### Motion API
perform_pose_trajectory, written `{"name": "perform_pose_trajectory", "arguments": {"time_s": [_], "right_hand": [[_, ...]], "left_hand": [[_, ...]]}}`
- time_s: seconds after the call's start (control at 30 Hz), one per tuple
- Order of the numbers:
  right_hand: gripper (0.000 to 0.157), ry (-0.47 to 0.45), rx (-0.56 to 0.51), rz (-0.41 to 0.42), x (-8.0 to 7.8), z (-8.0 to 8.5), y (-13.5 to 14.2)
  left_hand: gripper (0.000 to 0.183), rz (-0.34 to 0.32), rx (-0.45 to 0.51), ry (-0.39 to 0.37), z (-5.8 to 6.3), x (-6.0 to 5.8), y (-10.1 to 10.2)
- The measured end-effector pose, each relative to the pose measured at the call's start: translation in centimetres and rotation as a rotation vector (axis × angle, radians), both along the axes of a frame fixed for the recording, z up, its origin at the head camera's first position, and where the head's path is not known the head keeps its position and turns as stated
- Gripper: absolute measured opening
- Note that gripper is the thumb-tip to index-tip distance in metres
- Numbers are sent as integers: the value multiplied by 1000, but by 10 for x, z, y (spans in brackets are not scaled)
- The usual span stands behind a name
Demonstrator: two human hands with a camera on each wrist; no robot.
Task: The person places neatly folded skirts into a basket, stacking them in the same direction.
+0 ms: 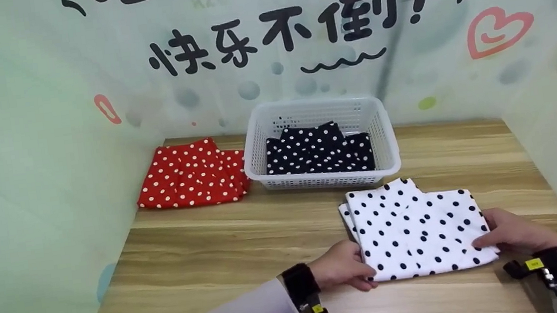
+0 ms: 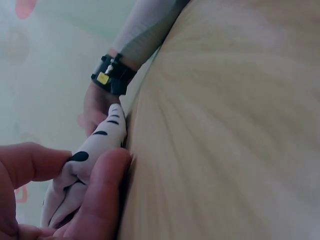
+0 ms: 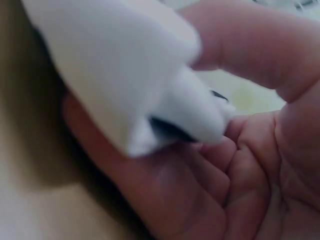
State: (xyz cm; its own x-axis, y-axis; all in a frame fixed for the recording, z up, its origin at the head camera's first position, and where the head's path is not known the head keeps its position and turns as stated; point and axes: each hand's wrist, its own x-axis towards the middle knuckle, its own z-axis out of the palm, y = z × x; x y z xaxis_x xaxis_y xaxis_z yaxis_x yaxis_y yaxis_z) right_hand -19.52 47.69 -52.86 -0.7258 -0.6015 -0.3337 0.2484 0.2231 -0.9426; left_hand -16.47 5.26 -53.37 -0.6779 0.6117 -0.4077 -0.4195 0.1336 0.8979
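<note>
A folded white cloth with black polka dots (image 1: pixel 420 229) lies at the front right of the table in the head view. At its near left corner my left hand (image 1: pixel 342 265) pinches the folded edge; the left wrist view shows the thumb (image 2: pixel 37 162) above the layers and a finger (image 2: pixel 102 195) beneath. On the right edge my right hand (image 1: pixel 519 230) grips the cloth, thumb on top. Up close in the right wrist view, the fingers (image 3: pixel 165 195) lie under the white layers (image 3: pixel 115 65). Part of each hand's fingers is hidden by the cloth.
Behind the cloth stands a white perforated plastic basket (image 1: pixel 387 156) holding a folded navy cloth with white dots (image 1: pixel 309 150). Left of the basket lies a folded red cloth with white dots (image 1: pixel 185 176). Printed curtains (image 1: pixel 438 73) enclose the wooden table (image 1: pixel 206 261) at the back and sides.
</note>
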Motion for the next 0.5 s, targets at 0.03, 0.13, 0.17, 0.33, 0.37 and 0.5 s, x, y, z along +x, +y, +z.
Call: {"name": "perform_pose_trajectory", "arguments": {"time_s": [0.03, 0.13, 0.17, 0.33, 0.37, 0.5], "right_hand": [[37, -5, -1, 6, 1, -1, -9], [52, 18, -13, 32, 7, -3, -33], [57, 28, -7, 38, 9, -3, -41], [74, 99, 19, 60, 18, -3, -74], [75, 101, 23, 60, 19, -3, -82], [81, 109, 14, 38, 27, -5, -110]], "left_hand": [[17, -14, 10, -1, -1, -2, -10], [18, -54, 30, 1, -4, -5, -38], [18, -64, 35, 3, -4, -6, -46], [23, -118, 13, 24, -5, -8, -82], [24, -119, 9, 30, -5, -8, -89], [29, -121, -6, 44, -3, -8, -119]]}}
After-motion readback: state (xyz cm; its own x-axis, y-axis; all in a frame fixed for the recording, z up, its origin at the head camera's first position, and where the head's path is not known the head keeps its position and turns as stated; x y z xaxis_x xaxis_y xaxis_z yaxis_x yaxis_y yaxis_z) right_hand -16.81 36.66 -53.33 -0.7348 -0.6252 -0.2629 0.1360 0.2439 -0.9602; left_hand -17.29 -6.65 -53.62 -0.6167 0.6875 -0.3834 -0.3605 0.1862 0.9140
